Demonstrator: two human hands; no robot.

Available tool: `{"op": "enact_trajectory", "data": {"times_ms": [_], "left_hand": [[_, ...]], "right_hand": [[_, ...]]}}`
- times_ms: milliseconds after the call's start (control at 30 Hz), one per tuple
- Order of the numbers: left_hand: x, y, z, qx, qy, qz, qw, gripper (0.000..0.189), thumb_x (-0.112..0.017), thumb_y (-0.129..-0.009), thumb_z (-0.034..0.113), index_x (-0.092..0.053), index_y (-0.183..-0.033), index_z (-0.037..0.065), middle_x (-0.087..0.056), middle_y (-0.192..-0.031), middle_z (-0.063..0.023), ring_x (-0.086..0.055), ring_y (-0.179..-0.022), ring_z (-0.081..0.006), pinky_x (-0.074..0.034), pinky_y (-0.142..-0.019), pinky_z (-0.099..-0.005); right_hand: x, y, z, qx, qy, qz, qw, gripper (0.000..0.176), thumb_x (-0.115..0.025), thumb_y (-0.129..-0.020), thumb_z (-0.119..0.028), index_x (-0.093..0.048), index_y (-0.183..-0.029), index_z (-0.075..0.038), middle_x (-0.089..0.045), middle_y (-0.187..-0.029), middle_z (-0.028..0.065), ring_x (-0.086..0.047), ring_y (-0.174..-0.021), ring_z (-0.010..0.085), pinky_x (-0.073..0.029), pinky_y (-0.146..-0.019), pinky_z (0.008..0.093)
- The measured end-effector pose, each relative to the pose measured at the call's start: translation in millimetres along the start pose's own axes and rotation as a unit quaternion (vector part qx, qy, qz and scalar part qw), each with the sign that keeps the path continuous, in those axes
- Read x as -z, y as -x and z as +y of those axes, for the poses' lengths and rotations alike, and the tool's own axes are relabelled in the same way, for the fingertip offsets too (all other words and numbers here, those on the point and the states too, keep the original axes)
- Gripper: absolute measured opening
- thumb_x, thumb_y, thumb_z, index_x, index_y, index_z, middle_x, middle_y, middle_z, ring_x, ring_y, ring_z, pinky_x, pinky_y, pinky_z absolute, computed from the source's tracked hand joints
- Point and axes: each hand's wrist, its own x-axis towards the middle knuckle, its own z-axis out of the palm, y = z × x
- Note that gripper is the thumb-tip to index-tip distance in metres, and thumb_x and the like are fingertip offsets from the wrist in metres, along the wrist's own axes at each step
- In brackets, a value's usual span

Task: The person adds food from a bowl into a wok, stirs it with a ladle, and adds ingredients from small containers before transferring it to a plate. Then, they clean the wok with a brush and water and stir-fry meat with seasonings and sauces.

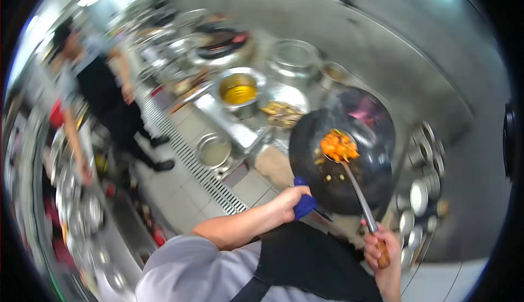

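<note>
A large black wok (374,184) lies in front of me, with a few small pale pieces on its inside. My right hand (380,247) is wrapped round the wooden grip of a long metal ladle (358,193). Its bowl, inside the wok, is heaped with glossy orange food pieces (339,146). My left hand (292,203) clutches a folded blue cloth (304,199) at the wok's near left rim. Whatever part of the wok is under the cloth stays hidden.
Left of the wok are a plate of sliced food (285,107), a pot of yellow liquid (240,92) and a strainer-like pan (214,152). Metal containers (419,197) line the right side. A person in a dark apron (103,89) stands far left, beside a floor grate (191,170).
</note>
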Motion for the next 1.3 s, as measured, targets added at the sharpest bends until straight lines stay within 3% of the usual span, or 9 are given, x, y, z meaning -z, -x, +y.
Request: {"op": "enact_trajectory", "data": {"times_ms": [133, 200, 500, 800, 1000, 1167, 1200, 1233, 1300], "left_hand": [[6.2, 65.8, -42.9, -0.094, 0.072, 0.084, 0.989, 0.004, -0.059, -0.074, 0.010, -0.057, -0.076, 0.007, -0.059, -0.066, -0.0045, -0.058, -0.054, -0.0174, -0.049, -0.049, -0.0297], [15.8, 89.8, -68.0, -0.125, 0.116, 0.061, 0.983, 0.005, -0.059, -0.074, 0.009, -0.057, -0.077, 0.006, -0.059, -0.067, -0.0050, -0.059, -0.055, -0.0174, -0.050, -0.050, -0.0300], [11.0, 185.0, -168.3, -0.326, 0.306, 0.171, 0.878, 0.003, -0.059, -0.073, 0.007, -0.057, -0.074, 0.005, -0.060, -0.066, -0.0059, -0.061, -0.055, -0.0173, -0.051, -0.051, -0.0285], [85.5, 281.0, -272.8, -0.411, 0.388, 0.183, 0.804, 0.009, -0.059, -0.074, 0.008, -0.061, -0.082, 0.003, -0.062, -0.072, -0.0064, -0.061, -0.059, -0.0168, -0.052, -0.054, -0.0286], [120.4, 323.0, -304.4, -0.433, 0.406, 0.199, 0.780, 0.009, -0.059, -0.074, 0.009, -0.061, -0.082, 0.004, -0.061, -0.073, -0.0064, -0.061, -0.060, -0.0171, -0.050, -0.053, -0.0286], [154.3, 314.1, -320.1, -0.427, 0.430, 0.181, 0.774, 0.006, -0.059, -0.076, 0.009, -0.059, -0.080, 0.004, -0.062, -0.074, -0.0076, -0.062, -0.060, -0.0180, -0.050, -0.052, -0.0298], [162.6, 308.7, -325.1, -0.446, 0.428, 0.171, 0.767, 0.006, -0.059, -0.077, 0.009, -0.059, -0.080, 0.004, -0.063, -0.074, -0.0085, -0.062, -0.061, -0.0182, -0.050, -0.052, -0.0303], [137.9, 350.3, -319.5, -0.457, 0.400, 0.141, 0.782, 0.008, -0.056, -0.081, 0.010, -0.059, -0.082, 0.003, -0.064, -0.073, -0.0103, -0.062, -0.061, -0.0183, -0.051, -0.052, -0.0303], [152.6, 335.2, -325.8, -0.459, 0.401, 0.135, 0.781, 0.008, -0.055, -0.083, 0.010, -0.059, -0.083, 0.003, -0.064, -0.073, -0.0107, -0.063, -0.061, -0.0184, -0.051, -0.052, -0.0300]], "right_hand": [[29.4, -5.4, -22.8, -0.021, 0.152, -0.074, 0.985, 0.049, -0.040, -0.083, -0.010, -0.041, -0.130, 0.005, -0.045, -0.067, 0.0076, -0.043, -0.037, 0.0142, -0.036, -0.027, 0.0297], [29.8, -9.1, -34.2, -0.063, 0.193, -0.106, 0.973, 0.049, -0.039, -0.083, -0.009, -0.041, -0.130, 0.005, -0.045, -0.066, 0.0079, -0.043, -0.037, 0.0148, -0.037, -0.027, 0.0304], [-57.9, -30.4, -25.2, -0.280, 0.285, -0.241, 0.885, 0.048, -0.036, -0.085, -0.008, -0.039, -0.130, 0.008, -0.044, -0.067, 0.0089, -0.044, -0.037, 0.0163, -0.038, -0.027, 0.0306], [-165.8, 22.5, 115.3, -0.452, 0.332, -0.361, 0.745, 0.055, -0.039, -0.083, -0.003, -0.029, -0.136, 0.008, -0.043, -0.066, 0.0122, -0.046, -0.037, 0.0211, -0.040, -0.030, 0.0345], [-229.5, 59.2, 235.0, -0.467, 0.428, -0.412, 0.655, 0.053, -0.046, -0.079, -0.002, -0.038, -0.131, 0.007, -0.045, -0.065, 0.0117, -0.046, -0.036, 0.0173, -0.040, -0.030, 0.0279], [-248.3, 71.1, 343.6, -0.432, 0.570, -0.484, 0.504, 0.046, -0.052, -0.079, -0.002, -0.047, -0.124, 0.005, -0.050, -0.066, 0.0067, -0.048, -0.039, 0.0138, -0.040, -0.037, 0.0244], [-245.0, 71.8, 362.1, -0.434, 0.569, -0.482, 0.505, 0.046, -0.052, -0.079, -0.002, -0.047, -0.124, 0.005, -0.050, -0.066, 0.0067, -0.048, -0.039, 0.0138, -0.040, -0.037, 0.0244], [-240.5, 73.4, 377.2, -0.401, 0.600, -0.501, 0.478, 0.045, -0.052, -0.078, -0.001, -0.048, -0.123, 0.006, -0.051, -0.065, 0.0056, -0.048, -0.040, 0.0129, -0.040, -0.038, 0.0242], [-232.5, 74.8, 397.5, -0.335, 0.658, -0.531, 0.416, 0.049, -0.050, -0.078, 0.000, -0.046, -0.126, 0.007, -0.055, -0.066, 0.0054, -0.050, -0.043, 0.0122, -0.041, -0.042, 0.0254]]}}
